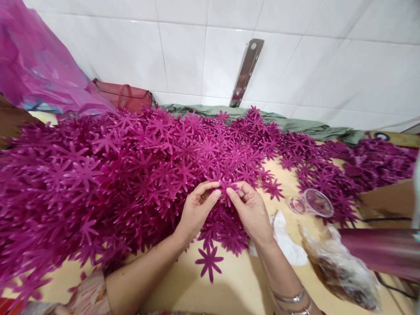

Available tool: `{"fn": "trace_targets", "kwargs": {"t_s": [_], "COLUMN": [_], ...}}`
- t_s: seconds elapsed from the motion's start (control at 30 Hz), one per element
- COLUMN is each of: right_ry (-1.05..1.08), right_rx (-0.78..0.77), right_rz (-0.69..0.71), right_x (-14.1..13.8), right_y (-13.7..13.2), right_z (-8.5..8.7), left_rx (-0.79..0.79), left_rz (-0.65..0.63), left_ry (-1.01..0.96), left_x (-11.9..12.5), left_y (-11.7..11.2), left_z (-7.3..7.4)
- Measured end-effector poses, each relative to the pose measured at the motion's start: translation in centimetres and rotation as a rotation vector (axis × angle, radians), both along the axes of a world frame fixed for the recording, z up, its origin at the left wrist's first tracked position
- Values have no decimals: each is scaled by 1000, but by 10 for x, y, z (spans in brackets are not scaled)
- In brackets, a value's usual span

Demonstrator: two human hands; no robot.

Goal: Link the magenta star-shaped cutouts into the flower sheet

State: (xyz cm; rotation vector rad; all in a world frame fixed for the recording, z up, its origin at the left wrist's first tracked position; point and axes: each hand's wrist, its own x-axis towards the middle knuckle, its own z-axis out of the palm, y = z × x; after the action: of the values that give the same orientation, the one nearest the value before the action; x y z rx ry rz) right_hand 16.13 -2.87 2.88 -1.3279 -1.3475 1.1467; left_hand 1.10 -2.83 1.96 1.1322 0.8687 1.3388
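Magenta flower (224, 187), flat with narrow star-like petals, is pinched between the fingertips of the left hand (197, 209) and right hand (250, 209), just in front of the heap (131, 175) of identical pieces spread over the surface (229, 284).

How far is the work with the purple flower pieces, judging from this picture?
Already done: cannot tell; no finished batch stands apart. In hand: the left hand and right hand pinch one purple star-shaped plastic flower piece between their fingertips. Left: a large heap of purple flower pieces covers the yellow table, so most seems to remain.
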Motion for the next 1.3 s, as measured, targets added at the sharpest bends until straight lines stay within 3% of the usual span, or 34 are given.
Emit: {"fn": "trace_targets", "kwargs": {"t_s": [0.37,0.47,0.6,0.67,0.8,1.17,1.3], "right_ry": [-154,-61,190,282,309,310,432], "right_rx": [30,-4,58,31,-60,-74,-95], "right_rz": [29,-5,-166,-158,-76,-150,-136], "right_x": [-3,5,14,15,13,11,13], "right_y": [-1,1,6,7,7,6,6], "right_z": [0,-2,1,5,12,16,14], "left_rx": [8,-29,-89,-103,-95,-55,-47], "left_rz": [49,96,125,116,107,131,114], "left_ry": [-27,-51,-99,-109,-112,-94,-85], "left_x": [1,-1,-2,-2,-1,1,1], "left_y": [-1,1,4,4,4,4,4], "left_z": [-1,-2,-6,-8,-7,-5,-7]}}
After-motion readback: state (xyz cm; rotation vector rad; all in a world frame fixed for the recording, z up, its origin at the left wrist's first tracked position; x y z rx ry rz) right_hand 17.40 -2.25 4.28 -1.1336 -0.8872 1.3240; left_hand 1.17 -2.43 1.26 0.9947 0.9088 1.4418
